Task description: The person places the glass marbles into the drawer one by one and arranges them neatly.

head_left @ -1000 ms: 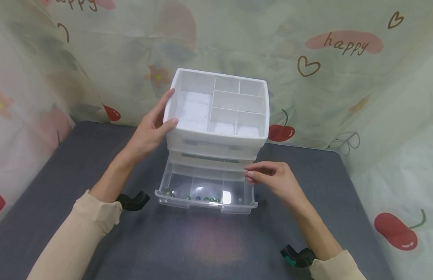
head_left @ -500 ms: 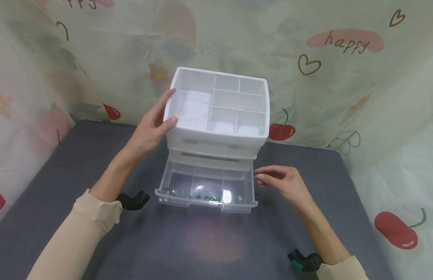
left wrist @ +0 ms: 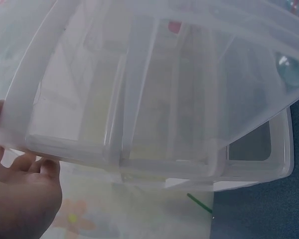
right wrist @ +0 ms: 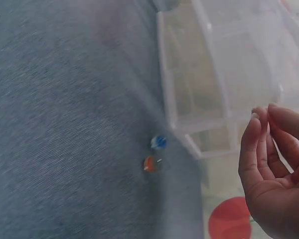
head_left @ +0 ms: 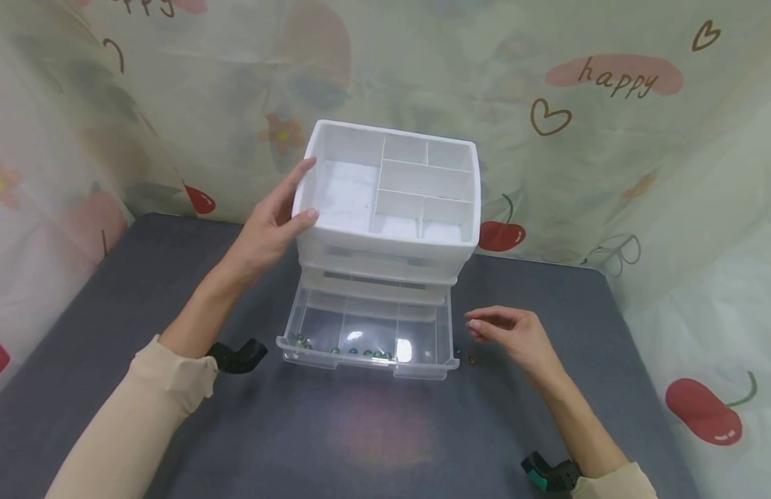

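Note:
A white plastic drawer organizer [head_left: 385, 237] stands at the back of the table, its top split into compartments. My left hand [head_left: 260, 232] grips its left rim, thumb in front and fingers along the side. Below, a clear drawer [head_left: 369, 322] is pulled out, with several green and bluish marbles [head_left: 377, 355] along its front wall. My right hand [head_left: 516, 339] hovers right of the drawer, fingers loosely curled and nothing visible between them. Under it on the table lie a blue marble [right wrist: 160, 142] and an orange marble [right wrist: 149, 164], close beside the drawer's right edge.
The dark grey tabletop [head_left: 385, 430] runs around the organizer. A patterned curtain [head_left: 410, 62] hangs behind it and at both sides. A black wrist device [head_left: 238, 357] is strapped to my left wrist, another [head_left: 550, 473] to my right.
My right hand has moved right and slightly down, from over the drawer's right edge to beside it, uncovering the orange marble. The left hand and organizer have hardly moved.

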{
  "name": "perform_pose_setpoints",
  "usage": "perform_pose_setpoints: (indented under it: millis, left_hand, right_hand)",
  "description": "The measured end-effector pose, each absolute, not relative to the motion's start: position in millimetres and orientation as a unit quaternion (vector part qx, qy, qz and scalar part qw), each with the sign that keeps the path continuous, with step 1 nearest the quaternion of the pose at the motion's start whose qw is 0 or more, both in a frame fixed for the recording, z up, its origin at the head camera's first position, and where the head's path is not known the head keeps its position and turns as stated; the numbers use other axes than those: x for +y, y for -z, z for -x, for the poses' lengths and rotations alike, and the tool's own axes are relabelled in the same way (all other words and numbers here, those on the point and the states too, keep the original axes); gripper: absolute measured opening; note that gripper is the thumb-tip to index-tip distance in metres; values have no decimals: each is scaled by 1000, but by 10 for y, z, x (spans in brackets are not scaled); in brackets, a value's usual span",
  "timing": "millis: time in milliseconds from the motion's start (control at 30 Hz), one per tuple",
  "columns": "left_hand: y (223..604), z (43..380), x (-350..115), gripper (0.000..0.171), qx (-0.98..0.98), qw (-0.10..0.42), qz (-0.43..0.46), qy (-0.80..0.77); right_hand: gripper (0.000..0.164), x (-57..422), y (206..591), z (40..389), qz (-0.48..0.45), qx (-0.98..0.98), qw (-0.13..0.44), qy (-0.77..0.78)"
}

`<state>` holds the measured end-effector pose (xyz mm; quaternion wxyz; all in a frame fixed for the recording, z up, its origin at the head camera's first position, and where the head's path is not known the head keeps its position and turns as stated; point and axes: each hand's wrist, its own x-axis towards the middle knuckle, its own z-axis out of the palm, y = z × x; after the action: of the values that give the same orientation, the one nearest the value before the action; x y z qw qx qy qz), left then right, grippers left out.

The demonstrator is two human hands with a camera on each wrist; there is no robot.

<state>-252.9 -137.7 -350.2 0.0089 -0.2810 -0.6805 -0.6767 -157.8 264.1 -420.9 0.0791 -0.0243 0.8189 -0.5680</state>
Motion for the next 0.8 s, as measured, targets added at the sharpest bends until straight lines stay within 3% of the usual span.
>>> perform_pose_setpoints:
  millis: [800]
  left_hand:
    - [3485,2525,-1380,69,-680,3,279,678]
  right_hand:
    - [33,2865,4682,1480,4,835,98,542]
